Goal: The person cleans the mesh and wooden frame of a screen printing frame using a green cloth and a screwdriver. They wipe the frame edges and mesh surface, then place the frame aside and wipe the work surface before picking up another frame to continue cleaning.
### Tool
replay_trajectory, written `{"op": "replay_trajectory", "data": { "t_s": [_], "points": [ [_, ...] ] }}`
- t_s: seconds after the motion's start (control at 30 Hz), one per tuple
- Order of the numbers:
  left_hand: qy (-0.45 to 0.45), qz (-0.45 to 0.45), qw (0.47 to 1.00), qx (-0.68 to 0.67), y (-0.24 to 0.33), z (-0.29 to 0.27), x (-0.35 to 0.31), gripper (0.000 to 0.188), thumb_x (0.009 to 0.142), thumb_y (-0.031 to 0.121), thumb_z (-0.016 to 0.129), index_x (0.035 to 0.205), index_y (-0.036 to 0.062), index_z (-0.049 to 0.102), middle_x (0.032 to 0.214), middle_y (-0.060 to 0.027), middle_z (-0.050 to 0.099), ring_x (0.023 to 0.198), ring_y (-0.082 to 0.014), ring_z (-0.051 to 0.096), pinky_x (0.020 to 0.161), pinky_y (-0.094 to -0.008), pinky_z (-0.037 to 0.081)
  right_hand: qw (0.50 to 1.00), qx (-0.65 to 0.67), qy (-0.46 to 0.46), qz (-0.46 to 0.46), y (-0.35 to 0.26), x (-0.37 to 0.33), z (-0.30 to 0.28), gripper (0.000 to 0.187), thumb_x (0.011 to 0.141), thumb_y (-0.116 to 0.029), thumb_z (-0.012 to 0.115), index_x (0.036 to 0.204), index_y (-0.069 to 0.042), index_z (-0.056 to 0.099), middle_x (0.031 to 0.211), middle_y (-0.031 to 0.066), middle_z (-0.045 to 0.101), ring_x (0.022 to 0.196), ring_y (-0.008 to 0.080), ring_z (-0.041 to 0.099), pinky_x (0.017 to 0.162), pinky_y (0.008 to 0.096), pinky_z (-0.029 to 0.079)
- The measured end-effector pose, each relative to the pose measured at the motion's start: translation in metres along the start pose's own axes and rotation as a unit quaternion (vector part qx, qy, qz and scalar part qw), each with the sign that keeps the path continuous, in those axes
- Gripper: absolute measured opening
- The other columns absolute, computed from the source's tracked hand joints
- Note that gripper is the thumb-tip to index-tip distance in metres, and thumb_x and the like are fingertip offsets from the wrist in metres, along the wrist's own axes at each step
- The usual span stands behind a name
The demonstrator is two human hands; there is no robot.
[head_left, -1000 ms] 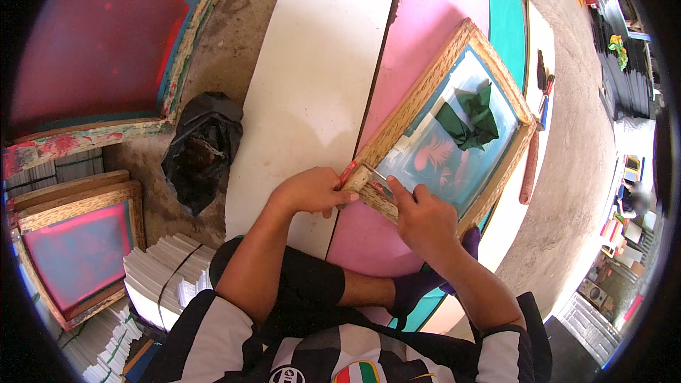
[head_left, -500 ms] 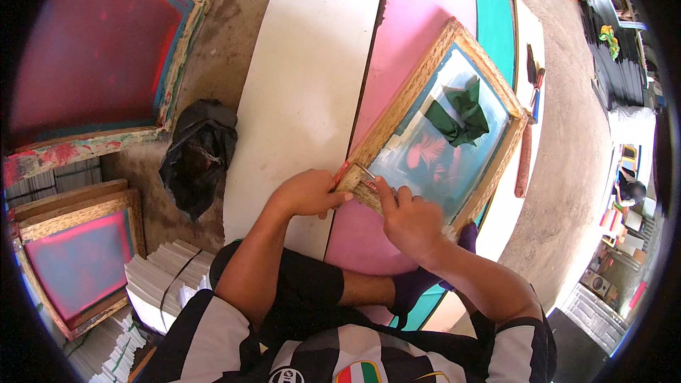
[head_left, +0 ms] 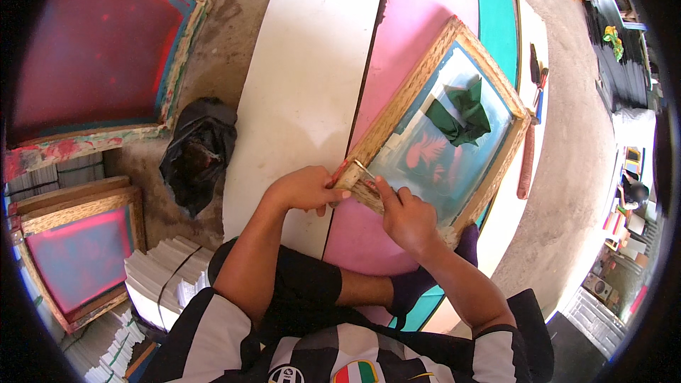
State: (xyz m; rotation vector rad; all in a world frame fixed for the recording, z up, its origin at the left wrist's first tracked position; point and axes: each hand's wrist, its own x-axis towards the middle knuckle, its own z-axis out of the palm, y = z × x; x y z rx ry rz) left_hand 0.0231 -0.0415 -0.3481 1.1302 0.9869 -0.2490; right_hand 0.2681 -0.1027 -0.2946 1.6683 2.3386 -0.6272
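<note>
Wooden screen frame [head_left: 397, 110], long axis up-right

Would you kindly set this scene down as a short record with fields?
Left hand: grips near corner of the wooden screen frame
Right hand: on the frame's near rail, at a small metal piece
On the mesh: crumpled green cloth
Under frame: pink board
Floor left: black bag, red screen
</note>
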Motion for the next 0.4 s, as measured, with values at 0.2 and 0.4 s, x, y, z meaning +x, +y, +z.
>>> {"op": "replay_trajectory", "data": {
  "t_s": [0.2,0.4],
  "points": [
    [-0.002,0.017,1.000,-0.004,-0.001,0.000,0.001,0.050,0.092,0.046,0.065,0.089,-0.0033,0.070,0.081,-0.0111,0.073,0.062,-0.0180,0.070,0.050,-0.0312,0.053,0.927,0.369,0.068,0.024,0.020,0.008,0.035,0.041,0.094,-0.017,0.061,0.135,-0.015,0.061,0.083,0.0146,0.064,0.076,0.0329,0.068,0.071,0.0430,0.055],
    [-0.005,0.001,1.000,-0.018,-0.001,-0.001,0.000,0.050,0.093,0.047,0.064,0.092,-0.0032,0.070,0.083,-0.0113,0.073,0.064,-0.0175,0.070,0.050,-0.0306,0.053,0.987,0.121,-0.097,0.044,0.014,0.008,0.000,0.052,0.095,-0.023,0.064,0.145,-0.017,0.052,0.124,0.0272,0.063,0.096,0.0309,0.072,0.084,0.0400,0.056]
  ]
}}
